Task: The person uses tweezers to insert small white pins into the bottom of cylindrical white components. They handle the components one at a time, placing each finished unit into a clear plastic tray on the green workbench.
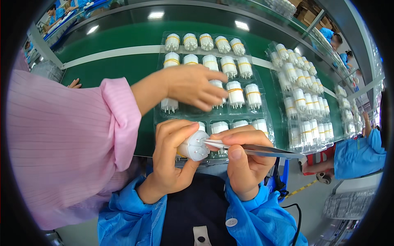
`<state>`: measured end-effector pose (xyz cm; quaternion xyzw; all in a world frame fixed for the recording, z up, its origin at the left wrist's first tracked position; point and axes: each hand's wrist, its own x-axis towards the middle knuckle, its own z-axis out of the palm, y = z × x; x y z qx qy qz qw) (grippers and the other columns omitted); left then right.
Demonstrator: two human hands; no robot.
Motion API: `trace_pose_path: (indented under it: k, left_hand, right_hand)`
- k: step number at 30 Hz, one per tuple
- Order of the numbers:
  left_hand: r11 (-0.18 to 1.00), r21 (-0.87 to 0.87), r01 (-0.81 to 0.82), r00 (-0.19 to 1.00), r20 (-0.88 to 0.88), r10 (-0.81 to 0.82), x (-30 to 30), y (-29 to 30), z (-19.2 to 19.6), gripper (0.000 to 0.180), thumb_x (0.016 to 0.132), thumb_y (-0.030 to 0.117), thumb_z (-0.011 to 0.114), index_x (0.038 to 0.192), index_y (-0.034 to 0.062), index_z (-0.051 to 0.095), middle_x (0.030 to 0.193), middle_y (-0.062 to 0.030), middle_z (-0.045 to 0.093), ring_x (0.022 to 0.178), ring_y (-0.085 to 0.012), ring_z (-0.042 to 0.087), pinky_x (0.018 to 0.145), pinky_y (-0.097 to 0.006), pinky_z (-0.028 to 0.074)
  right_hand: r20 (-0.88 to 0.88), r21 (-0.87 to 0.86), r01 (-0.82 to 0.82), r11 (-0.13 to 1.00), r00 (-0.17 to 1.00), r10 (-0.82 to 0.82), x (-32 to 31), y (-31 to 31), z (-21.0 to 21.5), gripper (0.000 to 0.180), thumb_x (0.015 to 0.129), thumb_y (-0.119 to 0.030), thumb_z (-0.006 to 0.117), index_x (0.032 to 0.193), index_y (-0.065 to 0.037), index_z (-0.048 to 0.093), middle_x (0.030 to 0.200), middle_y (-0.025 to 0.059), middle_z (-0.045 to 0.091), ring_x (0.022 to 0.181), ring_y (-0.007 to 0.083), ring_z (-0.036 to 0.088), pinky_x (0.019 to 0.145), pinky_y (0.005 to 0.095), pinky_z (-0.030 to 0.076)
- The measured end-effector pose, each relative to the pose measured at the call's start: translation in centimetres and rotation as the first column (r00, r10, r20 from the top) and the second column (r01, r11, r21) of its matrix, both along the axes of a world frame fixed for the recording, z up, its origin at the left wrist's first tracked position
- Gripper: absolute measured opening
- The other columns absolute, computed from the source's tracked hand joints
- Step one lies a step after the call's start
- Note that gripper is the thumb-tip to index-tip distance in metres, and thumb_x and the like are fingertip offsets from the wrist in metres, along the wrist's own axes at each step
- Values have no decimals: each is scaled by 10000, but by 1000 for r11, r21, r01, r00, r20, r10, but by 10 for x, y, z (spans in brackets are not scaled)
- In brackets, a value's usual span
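My left hand (166,158) is closed round a white cylindrical part (197,148), its round end face turned to the right. In my right hand (248,158) is a pair of tweezers (266,150), gripped between thumb and fingers. The pale tips of the tweezers meet small details on the part's end face, too fine to make out. Just beyond my hands lies a clear plastic tray (159,117) with rows of similar white cylinders (235,95), many banded in yellow, with metal pins at their lower ends.
A co-worker's hand (191,87) reaches over the tray from the left, its pink sleeve (74,135) filling that side. Another loaded tray (279,104) lies to the right on the green conveyor belt (119,76). A person in blue (355,153) is at far right.
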<state>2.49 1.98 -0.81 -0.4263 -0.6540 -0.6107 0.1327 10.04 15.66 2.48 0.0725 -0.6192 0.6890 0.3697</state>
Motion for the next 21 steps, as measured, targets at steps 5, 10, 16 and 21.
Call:
trace_pose_path:
  k: [5,10,16,21]
  left_hand:
    - [998,67,-1,1000,8,0,1,3,-5,554,666,-87,736,1183,-28,547,1125,-210,593,979,-349,581,862,-415,477]
    - [993,108,52,999,-9,-51,-1,5,-13,548,667,-102,731,1165,-10,523,1129,-217,607,988,-350,594,857,-410,484]
    - [995,-20,96,995,20,-96,3,-2,-7,583,764,-80,692,1273,-41,409,1197,-241,506,1087,-285,544,936,-362,473]
    - [995,-103,17,1000,-5,-17,6,1,7,577,735,-19,707,1273,-68,505,1176,-229,529,1036,-358,533,900,-418,436]
  right_hand:
    - [6,11,-15,1000,1000,15,1,1,1,129,876,18,648,991,76,657,957,215,696,876,216,672,754,302,542]
    - [8,100,-2,995,1000,1,4,3,2,130,877,10,650,988,78,651,958,218,690,870,214,673,753,307,541]
    - [-38,-65,-7,998,999,4,7,7,6,127,897,-13,630,985,78,643,957,229,680,876,236,675,780,326,545]
    - [-54,-52,-44,998,998,42,7,1,1,132,897,-11,630,994,78,642,956,220,684,880,225,668,792,319,542]
